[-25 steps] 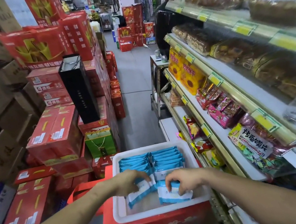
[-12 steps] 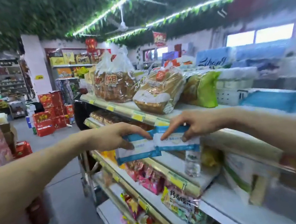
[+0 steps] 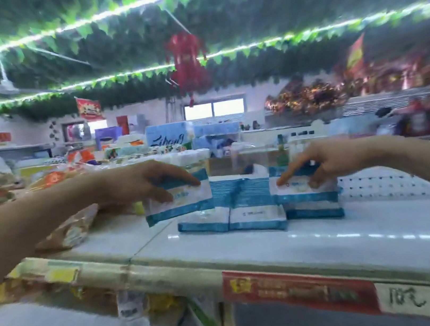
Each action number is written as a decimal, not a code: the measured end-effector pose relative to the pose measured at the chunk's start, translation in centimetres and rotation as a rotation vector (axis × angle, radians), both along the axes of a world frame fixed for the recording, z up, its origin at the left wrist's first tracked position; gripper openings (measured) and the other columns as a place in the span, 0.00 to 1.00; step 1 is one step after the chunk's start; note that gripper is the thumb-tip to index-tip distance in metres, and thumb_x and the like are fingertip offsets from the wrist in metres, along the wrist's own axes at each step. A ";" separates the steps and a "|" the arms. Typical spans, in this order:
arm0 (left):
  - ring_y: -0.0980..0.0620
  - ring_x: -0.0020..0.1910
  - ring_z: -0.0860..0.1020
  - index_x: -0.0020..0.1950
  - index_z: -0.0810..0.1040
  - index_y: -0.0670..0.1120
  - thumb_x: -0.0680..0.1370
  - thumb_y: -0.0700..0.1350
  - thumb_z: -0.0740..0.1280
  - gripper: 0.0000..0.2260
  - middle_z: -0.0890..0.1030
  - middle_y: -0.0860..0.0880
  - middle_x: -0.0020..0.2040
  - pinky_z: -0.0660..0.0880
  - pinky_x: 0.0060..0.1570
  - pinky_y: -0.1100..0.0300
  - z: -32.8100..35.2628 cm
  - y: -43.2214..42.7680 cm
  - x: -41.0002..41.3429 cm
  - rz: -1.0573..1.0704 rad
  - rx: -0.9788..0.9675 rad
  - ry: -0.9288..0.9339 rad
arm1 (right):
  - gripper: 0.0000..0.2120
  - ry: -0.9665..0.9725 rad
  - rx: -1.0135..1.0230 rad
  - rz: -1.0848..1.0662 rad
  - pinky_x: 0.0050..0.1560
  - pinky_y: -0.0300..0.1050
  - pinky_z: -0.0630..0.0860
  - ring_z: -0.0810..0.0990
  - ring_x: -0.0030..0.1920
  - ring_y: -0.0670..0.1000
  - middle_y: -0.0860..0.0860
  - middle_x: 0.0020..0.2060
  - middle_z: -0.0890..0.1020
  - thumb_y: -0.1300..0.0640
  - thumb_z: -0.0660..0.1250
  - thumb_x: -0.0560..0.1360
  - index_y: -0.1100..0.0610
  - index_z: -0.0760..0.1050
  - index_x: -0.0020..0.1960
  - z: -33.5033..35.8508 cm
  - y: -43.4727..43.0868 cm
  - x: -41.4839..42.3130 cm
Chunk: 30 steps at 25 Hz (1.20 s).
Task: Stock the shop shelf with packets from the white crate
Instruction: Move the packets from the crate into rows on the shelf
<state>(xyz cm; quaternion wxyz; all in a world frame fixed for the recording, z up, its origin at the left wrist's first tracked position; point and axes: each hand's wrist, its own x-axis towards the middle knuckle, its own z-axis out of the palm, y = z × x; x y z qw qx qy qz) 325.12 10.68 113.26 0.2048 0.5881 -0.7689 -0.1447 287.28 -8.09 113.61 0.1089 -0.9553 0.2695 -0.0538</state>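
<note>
White top shelf (image 3: pixel 277 248) under green leaf garlands (image 3: pixel 111 36) — left hand (image 3: pixel 144 183) pinches a blue-and-white packet (image 3: pixel 185 199) above it, right hand (image 3: pixel 322 162) pinches a second packet (image 3: pixel 300 190) by the stacked packets (image 3: pixel 245 203).

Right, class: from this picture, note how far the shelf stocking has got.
Done: stacked packets already lie on the shelf. In hand: the left hand holds the left packet above the shelf; the right hand pinches the right packet at the right stack. Left: setting both down; the crate is out of view.
</note>
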 end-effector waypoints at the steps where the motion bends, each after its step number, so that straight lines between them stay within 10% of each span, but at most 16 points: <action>1: 0.56 0.63 0.80 0.68 0.80 0.62 0.81 0.34 0.67 0.25 0.79 0.60 0.68 0.80 0.61 0.56 0.3 -1.6 -1.1 -0.021 -0.002 -0.006 | 0.31 0.015 0.004 -0.046 0.58 0.43 0.77 0.78 0.57 0.46 0.40 0.62 0.77 0.66 0.70 0.77 0.28 0.79 0.60 -0.7 -0.9 -1.7; 11: 0.56 0.62 0.80 0.68 0.77 0.67 0.83 0.38 0.66 0.24 0.76 0.60 0.70 0.80 0.61 0.53 1.9 -10.0 -8.0 -0.121 0.003 -0.099 | 0.27 -0.003 -0.248 -0.061 0.58 0.45 0.68 0.71 0.57 0.48 0.43 0.55 0.72 0.62 0.68 0.78 0.35 0.76 0.69 -8.4 -7.7 -1.6; 20: 0.56 0.61 0.77 0.69 0.75 0.68 0.82 0.40 0.68 0.25 0.75 0.58 0.68 0.78 0.61 0.57 -0.3 -14.7 -14.6 -0.233 -0.036 -0.174 | 0.34 0.004 -0.430 -0.168 0.69 0.56 0.66 0.66 0.68 0.50 0.43 0.70 0.68 0.45 0.72 0.78 0.34 0.60 0.78 -8.7 -10.0 -5.2; 30: 0.57 0.64 0.66 0.77 0.68 0.63 0.81 0.41 0.69 0.28 0.71 0.57 0.72 0.66 0.70 0.53 -6.2 -22.6 -20.6 -0.415 -0.167 -0.617 | 0.33 -0.164 -0.499 -0.300 0.67 0.56 0.72 0.71 0.65 0.46 0.41 0.67 0.74 0.48 0.75 0.76 0.35 0.65 0.76 -6.3 -6.6 -13.8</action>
